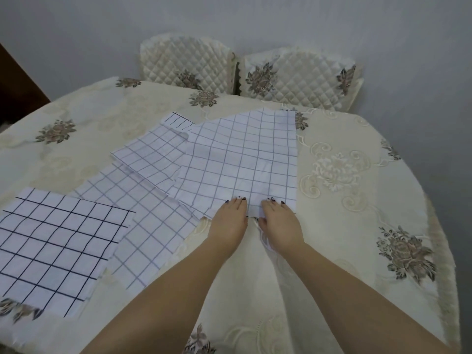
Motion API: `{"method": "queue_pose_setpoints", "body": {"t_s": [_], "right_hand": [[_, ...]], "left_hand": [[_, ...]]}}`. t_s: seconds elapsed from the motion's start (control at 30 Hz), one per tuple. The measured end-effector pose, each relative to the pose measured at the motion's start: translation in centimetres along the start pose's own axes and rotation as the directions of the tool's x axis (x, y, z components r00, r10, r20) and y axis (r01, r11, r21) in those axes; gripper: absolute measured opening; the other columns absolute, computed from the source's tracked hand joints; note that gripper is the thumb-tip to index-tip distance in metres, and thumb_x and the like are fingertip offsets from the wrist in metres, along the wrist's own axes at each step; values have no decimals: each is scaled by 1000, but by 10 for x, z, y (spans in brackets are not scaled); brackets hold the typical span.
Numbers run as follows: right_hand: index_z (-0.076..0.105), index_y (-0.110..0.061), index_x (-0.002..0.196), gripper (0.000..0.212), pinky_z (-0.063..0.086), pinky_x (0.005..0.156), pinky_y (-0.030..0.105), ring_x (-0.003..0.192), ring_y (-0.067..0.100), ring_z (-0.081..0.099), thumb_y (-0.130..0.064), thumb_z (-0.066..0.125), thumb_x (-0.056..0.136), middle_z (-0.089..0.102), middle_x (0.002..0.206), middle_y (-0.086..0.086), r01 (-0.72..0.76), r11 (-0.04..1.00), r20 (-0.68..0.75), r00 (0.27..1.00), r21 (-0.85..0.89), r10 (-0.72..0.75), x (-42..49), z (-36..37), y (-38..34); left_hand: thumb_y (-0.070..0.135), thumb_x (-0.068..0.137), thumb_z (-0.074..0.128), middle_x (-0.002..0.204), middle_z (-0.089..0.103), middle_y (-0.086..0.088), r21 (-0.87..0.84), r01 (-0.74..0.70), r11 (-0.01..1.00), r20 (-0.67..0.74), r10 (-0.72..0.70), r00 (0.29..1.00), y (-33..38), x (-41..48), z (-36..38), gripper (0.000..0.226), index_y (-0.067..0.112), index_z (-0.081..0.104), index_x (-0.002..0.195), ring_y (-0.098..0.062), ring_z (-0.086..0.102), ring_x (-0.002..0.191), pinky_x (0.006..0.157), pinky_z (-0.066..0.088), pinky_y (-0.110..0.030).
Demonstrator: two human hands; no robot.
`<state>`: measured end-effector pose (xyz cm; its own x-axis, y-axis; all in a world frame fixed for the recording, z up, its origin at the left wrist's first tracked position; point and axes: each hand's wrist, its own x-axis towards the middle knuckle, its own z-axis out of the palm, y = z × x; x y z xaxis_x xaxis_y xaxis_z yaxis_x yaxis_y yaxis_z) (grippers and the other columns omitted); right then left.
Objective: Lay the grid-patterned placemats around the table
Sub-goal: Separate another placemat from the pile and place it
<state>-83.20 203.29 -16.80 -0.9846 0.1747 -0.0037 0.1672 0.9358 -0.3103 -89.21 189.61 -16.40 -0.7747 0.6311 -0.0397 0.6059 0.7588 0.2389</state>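
The left hand (228, 218) and right hand (279, 223) lay side by side, fingers straight and flat on the near edge of a grid placemat (242, 162). Left of them more placemats (153, 226) overlapped (the bold-lined one (58, 241) cut off by the frame). Rightward the tablecloth (344, 226) stretched to the table's rounded edge. Beyond the fingertips stood two quilted chairs (186, 65), their lower parts hidden.

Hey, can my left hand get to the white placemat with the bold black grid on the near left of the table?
Probably yes. The left hand rests on the pale-lined white grid placemat mid-table; the bold black-grid white placemat lies uncovered to its left, with only another flat placemat between.
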Motion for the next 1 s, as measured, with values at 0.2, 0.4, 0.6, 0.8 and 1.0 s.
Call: {"method": "queue_pose_setpoints", "body": {"t_s": [0.2, 0.4, 0.6, 0.8, 1.0], "right_hand": [[69, -7, 94, 33, 53, 83, 33, 83, 21, 70, -20, 58, 66, 73, 87, 6, 27, 999, -127, 991, -37, -31, -5, 5, -3], [67, -7, 103, 35, 49, 91, 35, 92, 24, 67, -26, 66, 74, 72, 96, 6, -8, 1000, -117, 993, 6, 9, -10, 6, -10], [63, -5, 111, 36, 39, 104, 38, 107, 26, 63, -23, 65, 80, 69, 109, 10, -30, 1000, -113, 993, -8, 29, -19, 7, -13], [72, -12, 75, 33, 54, 84, 33, 64, 19, 67, -24, 41, 77, 72, 71, 1, -41, 996, -279, 958, 78, 62, -28, -20, -22], [72, -10, 77, 10, 54, 78, 34, 61, 30, 64, -6, 64, 73, 70, 65, 6, -83, 989, -297, 948, 126, 118, -42, -42, -18]], "left_hand": [[7, 54, 83, 82, 71, -4, 163, -109, 981, -117, 129, 985, 3, -4, -1, 40, 10, 69, 92, -20, 68, 71, 61, 48, -24], [6, 78, 60, 85, 64, -5, 194, -75, 978, 24, 72, 997, 11, -7, -10, 11, 12, 58, 87, -25, 62, 80, 61, 28, -29], [11, 59, 81, 54, 56, 2, 103, -128, 986, -126, 141, 982, 13, -13, -16, 28, 18, 54, 60, -17, 52, 45, 46, 21, -23], [27, 79, 71, 99, 73, -1, -143, -153, 978, -261, 112, 959, 8, -25, -12, 27, 12, 69, 102, -20, 67, 91, 70, 48, -25], [11, 70, 75, 100, 73, -5, -28, -130, 991, -204, 121, 972, -12, -39, -28, 34, 9, 71, 104, -24, 69, 88, 66, 52, -27]]}}
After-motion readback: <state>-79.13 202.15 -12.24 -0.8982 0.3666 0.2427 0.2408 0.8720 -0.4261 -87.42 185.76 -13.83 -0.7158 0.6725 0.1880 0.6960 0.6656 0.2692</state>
